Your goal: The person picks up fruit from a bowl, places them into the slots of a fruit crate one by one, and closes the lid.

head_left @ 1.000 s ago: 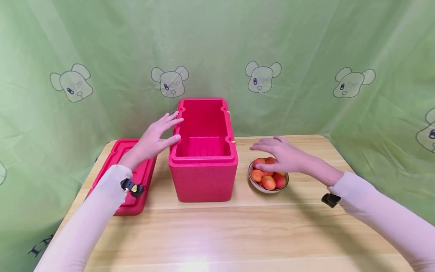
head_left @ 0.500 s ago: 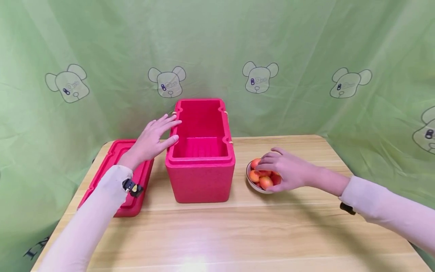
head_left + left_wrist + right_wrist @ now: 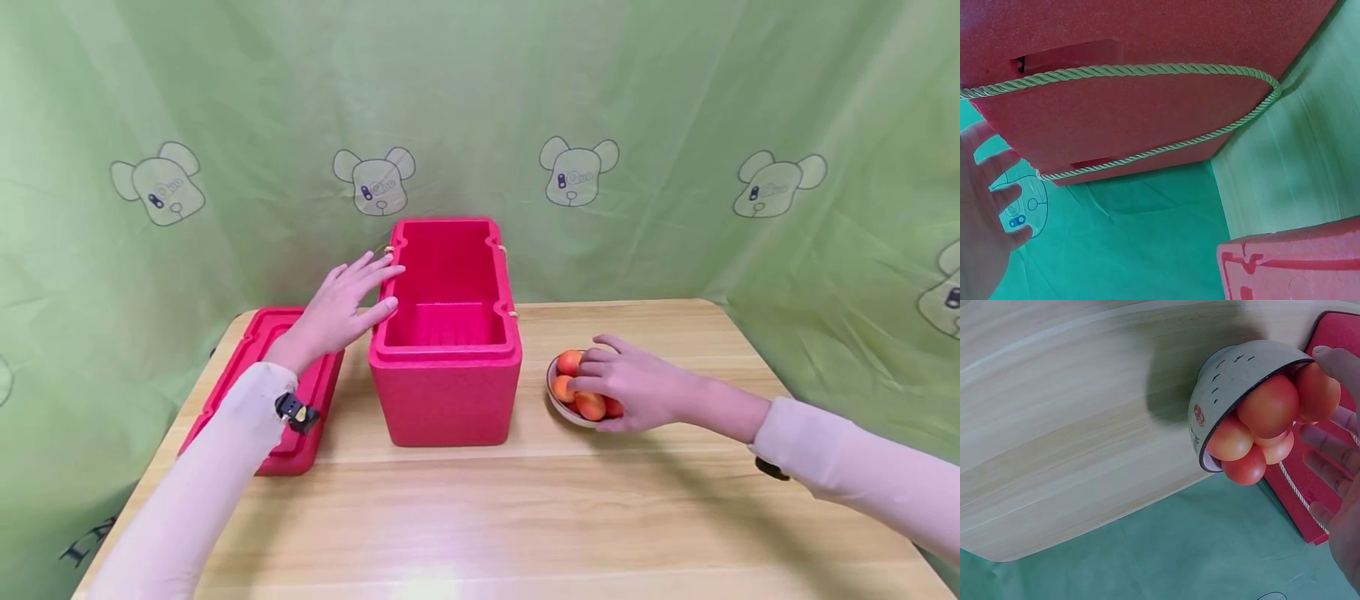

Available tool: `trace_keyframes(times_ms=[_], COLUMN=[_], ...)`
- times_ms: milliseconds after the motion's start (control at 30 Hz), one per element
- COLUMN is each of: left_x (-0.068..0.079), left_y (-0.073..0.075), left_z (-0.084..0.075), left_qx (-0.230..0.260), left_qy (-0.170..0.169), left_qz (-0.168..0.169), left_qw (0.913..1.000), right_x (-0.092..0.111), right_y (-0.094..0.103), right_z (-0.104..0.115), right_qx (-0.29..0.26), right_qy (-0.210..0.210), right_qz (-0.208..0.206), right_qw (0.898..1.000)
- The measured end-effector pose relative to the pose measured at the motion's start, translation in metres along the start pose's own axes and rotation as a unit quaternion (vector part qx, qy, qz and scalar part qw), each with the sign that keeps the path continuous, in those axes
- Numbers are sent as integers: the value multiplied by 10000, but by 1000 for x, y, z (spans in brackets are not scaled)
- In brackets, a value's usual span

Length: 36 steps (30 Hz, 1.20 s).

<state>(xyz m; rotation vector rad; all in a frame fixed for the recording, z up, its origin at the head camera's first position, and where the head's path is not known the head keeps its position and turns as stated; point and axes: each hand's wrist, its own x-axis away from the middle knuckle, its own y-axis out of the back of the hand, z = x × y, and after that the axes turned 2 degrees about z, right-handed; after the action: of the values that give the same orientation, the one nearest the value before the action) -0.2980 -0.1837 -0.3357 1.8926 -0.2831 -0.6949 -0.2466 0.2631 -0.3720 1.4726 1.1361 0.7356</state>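
Note:
A deep pink-red box (image 3: 446, 400), looking like foam, stands with its top uncovered. On its left rim rests my left hand (image 3: 337, 310), fingers spread; the left wrist view shows this hand (image 3: 982, 212) beside the box wall, where a twisted rope handle (image 3: 1147, 70) hangs. To the right, a white dark-rimmed bowl (image 3: 1229, 381) holds several orange-red fruits (image 3: 1269, 406). My right hand (image 3: 637, 387) reaches over it with bent fingers. In the right wrist view, its thumb (image 3: 1332, 359) and fingers (image 3: 1329, 447) lie either side of one fruit; contact is unclear.
The box's red lid (image 3: 300, 417) lies flat on the wooden table (image 3: 480, 517), left of the box and partly under my left forearm. A green curtain (image 3: 480, 100) with bear-head prints hangs behind and around the table.
My right hand has come down from above the bowl, and its fingers have bent over the fruits. My left hand stays at the box's left rim.

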Motion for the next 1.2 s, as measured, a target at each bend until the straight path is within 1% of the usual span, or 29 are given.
trace_keyframes(times_ms=[167,400,700,967,1067,1200], left_x=[-2,-2,-3,-1,0,-1], left_y=[0,0,-1,2,3,3], left_z=[-1,-2,-2,-3,-4,-3], left_qx=[-211,-454,-444,-394,-389,-317], left_qy=[22,38,34,47,98,122], left_qz=[152,216,257,202,229,237], left_qw=[9997,9987,9987,9990,9989,9991], right_x=[1,1,2,-1,-2,-8], right_y=[1,-2,-6,4,9,17], right_z=[2,3,4,3,3,-1], right_qx=[-53,-223,-280,-263,-224,-143], right_qy=[85,54,67,-97,-66,32], right_qz=[-8,-46,-136,-29,-15,-208], right_qw=[9999,9997,9995,9996,9997,9997])
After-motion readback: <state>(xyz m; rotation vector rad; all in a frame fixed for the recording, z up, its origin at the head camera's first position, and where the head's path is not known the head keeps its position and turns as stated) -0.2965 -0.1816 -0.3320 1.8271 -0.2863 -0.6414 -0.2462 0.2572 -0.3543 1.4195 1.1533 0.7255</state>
